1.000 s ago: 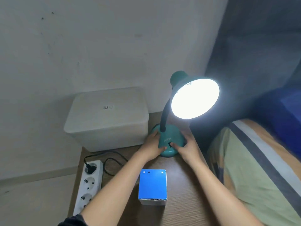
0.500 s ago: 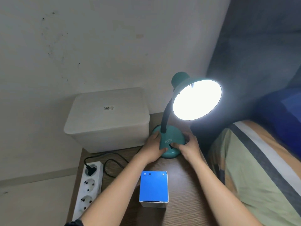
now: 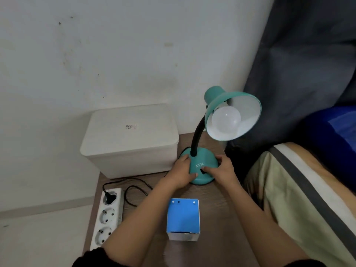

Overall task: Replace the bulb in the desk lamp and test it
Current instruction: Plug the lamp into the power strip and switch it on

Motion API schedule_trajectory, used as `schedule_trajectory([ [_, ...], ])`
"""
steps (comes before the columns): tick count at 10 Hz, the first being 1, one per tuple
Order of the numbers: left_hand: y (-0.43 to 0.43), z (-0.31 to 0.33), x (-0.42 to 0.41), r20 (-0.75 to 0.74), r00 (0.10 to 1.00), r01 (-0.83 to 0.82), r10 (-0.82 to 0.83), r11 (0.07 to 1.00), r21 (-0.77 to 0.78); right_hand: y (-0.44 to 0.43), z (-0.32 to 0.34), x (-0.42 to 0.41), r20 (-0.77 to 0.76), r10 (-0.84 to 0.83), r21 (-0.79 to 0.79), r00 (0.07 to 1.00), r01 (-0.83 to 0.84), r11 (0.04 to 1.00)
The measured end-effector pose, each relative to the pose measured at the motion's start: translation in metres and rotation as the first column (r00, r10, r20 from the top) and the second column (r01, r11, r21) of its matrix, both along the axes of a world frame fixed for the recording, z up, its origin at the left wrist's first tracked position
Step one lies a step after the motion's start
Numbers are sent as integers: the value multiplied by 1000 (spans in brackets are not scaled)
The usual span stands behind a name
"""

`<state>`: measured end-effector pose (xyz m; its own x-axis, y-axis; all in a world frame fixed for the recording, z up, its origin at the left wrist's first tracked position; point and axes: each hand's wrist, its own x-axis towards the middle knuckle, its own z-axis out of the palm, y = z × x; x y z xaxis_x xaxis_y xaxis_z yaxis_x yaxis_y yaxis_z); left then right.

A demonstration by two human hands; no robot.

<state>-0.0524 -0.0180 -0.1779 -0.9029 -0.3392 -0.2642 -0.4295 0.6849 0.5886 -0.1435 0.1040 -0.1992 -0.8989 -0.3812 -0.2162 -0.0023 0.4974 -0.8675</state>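
A teal desk lamp stands on the wooden table, its round base at the back and its shade tilted toward me. The white bulb sits in the shade and is dark. My left hand grips the left side of the base, thumb on its front. My right hand holds the right side, with the thumb on the black switch. A blue bulb box stands on the table in front of the lamp, between my forearms.
A white lidded storage box stands left of the lamp against the wall. A white power strip lies at the table's left edge with the lamp's black plug in it. A striped cushion lies to the right.
The lamp was lit in both earlier frames and is now off. Both hands stay on the base, the right thumb at the switch.
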Motion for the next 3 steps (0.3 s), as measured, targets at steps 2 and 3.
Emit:
schedule_trajectory([
  [2, 10, 31, 14, 22, 998, -53, 52, 998, 43, 9, 24, 17, -39, 57, 101, 998, -53, 993],
  [3, 15, 49, 29, -41, 998, -54, 57, 997, 59, 25, 37, 36, -46, 85, 135, 995, -78, 988],
])
